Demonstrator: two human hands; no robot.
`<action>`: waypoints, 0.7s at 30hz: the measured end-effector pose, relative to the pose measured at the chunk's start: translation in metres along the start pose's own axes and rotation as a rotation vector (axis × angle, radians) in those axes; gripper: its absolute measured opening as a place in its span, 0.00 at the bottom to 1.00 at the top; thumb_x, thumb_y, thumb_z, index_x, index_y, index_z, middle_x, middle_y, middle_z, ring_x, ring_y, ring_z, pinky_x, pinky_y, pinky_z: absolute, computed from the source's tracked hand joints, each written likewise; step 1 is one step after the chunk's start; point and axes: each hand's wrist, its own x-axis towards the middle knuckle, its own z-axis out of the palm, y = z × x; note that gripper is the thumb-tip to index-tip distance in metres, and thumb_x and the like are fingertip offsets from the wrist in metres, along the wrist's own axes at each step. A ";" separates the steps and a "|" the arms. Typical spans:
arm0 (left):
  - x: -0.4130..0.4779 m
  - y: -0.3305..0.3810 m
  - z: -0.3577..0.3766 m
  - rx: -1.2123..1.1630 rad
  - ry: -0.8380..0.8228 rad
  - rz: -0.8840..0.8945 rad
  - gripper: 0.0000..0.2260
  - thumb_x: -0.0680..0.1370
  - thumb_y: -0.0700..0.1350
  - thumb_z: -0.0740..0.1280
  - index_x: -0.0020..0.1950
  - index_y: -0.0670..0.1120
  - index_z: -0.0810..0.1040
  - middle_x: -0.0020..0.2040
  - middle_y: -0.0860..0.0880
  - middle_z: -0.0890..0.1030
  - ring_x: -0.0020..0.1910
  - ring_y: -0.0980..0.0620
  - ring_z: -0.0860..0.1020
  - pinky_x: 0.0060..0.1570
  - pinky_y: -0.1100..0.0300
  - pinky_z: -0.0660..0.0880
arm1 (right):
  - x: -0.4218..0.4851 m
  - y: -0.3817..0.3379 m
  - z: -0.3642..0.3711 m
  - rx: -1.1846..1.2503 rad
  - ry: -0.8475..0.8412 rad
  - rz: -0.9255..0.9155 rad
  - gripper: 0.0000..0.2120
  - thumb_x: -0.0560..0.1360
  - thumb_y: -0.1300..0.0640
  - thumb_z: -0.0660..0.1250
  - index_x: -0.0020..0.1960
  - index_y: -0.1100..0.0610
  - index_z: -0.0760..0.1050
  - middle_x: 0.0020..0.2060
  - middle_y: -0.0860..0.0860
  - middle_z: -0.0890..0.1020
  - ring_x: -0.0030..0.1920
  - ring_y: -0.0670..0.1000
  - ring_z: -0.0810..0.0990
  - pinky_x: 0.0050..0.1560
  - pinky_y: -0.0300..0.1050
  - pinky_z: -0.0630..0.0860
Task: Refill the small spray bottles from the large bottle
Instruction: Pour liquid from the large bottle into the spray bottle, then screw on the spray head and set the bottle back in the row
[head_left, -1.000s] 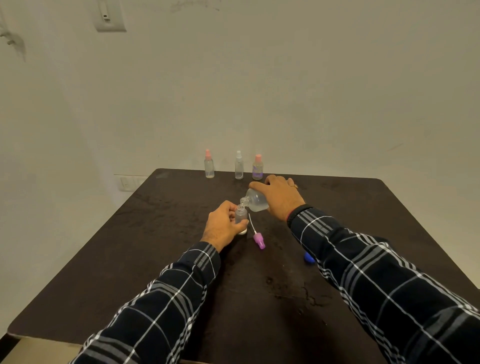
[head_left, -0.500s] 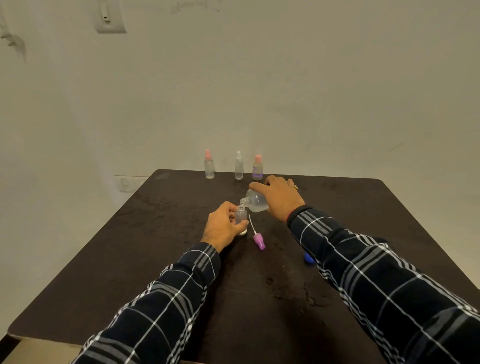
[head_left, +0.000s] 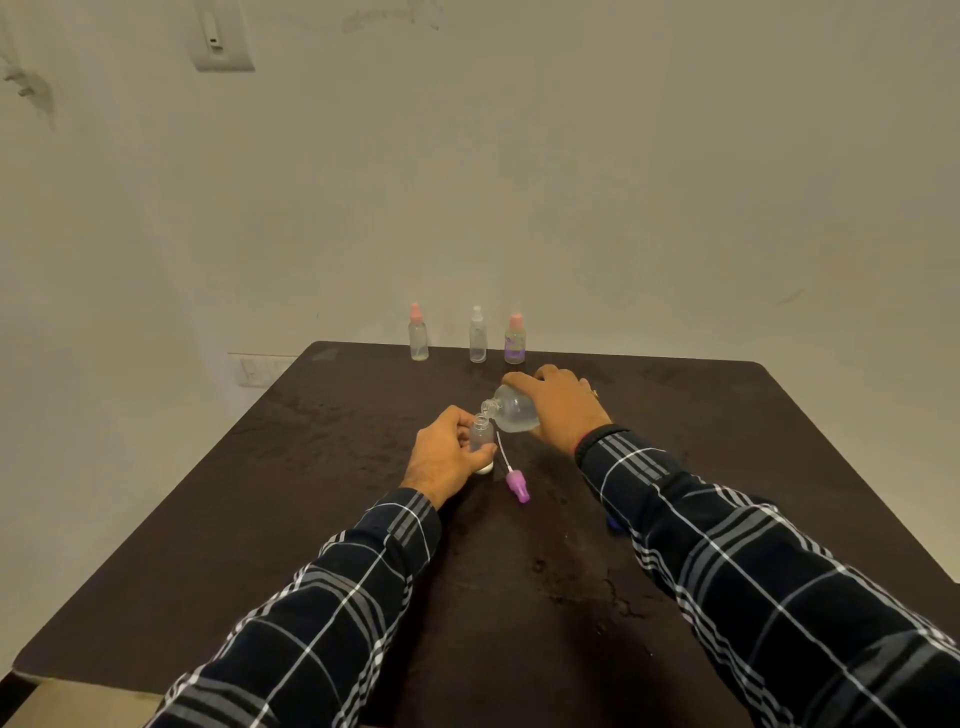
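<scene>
My left hand (head_left: 448, 457) grips a small clear spray bottle (head_left: 481, 435), uncapped and upright on the dark table (head_left: 311, 493). My right hand (head_left: 563, 408) holds the large clear bottle (head_left: 511, 409) tipped on its side, its mouth right over the small bottle's neck. The purple spray cap (head_left: 518, 484) with its white dip tube lies on the table just right of the small bottle. Three more small spray bottles stand in a row at the far edge: one with a pink cap (head_left: 417, 334), a white-capped one (head_left: 477, 336) and one with a purple label (head_left: 514, 340).
A blue cap (head_left: 615, 524) peeks out from under my right sleeve. The table stands against a plain wall, with a socket plate (head_left: 258, 370) low on the left and a switch (head_left: 221, 36) high up.
</scene>
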 end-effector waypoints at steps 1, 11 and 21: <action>0.001 0.000 0.000 -0.002 0.001 -0.001 0.14 0.72 0.42 0.78 0.52 0.51 0.77 0.47 0.53 0.84 0.46 0.57 0.83 0.47 0.66 0.78 | 0.000 0.001 0.002 0.037 0.013 0.003 0.35 0.72 0.54 0.75 0.74 0.43 0.62 0.63 0.55 0.73 0.65 0.60 0.72 0.66 0.63 0.70; 0.001 0.000 -0.002 0.044 -0.011 0.016 0.15 0.73 0.44 0.78 0.51 0.55 0.75 0.48 0.55 0.82 0.46 0.59 0.81 0.43 0.69 0.75 | -0.010 0.017 0.019 0.767 0.182 0.188 0.37 0.66 0.54 0.80 0.69 0.49 0.65 0.63 0.52 0.77 0.57 0.49 0.74 0.57 0.41 0.69; 0.003 -0.001 -0.001 0.047 -0.018 -0.009 0.15 0.73 0.44 0.78 0.52 0.55 0.75 0.49 0.55 0.82 0.46 0.61 0.81 0.40 0.71 0.74 | -0.024 0.026 0.032 0.991 0.019 0.403 0.42 0.69 0.51 0.79 0.75 0.57 0.59 0.70 0.55 0.72 0.70 0.56 0.71 0.70 0.53 0.69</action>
